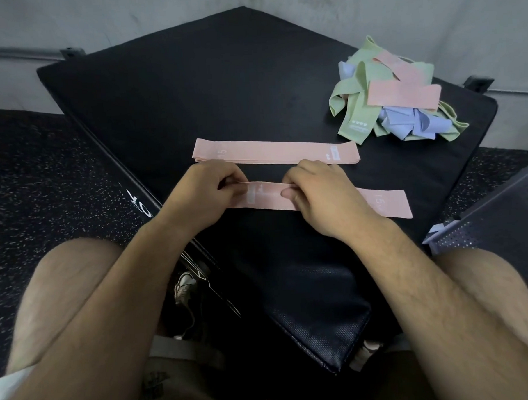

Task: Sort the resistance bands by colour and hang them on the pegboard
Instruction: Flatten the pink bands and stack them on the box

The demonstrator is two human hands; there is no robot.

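Head view: I have both hands on a flat pink fabric resistance band (265,198) on the black padded mat (191,97).

My left hand (208,190) has its fingers curled and pinches the band's left end. My right hand (323,194) pinches it near the middle, and the rest of the band runs out from under that hand to the right. A second flat pink resistance band (275,151) lies just beyond my knuckles, parallel to the first. A loose heap of green, blue and pink bands (397,100) sits well apart at the far right of the mat. A dark perforated pegboard panel (499,213) shows at the right edge.
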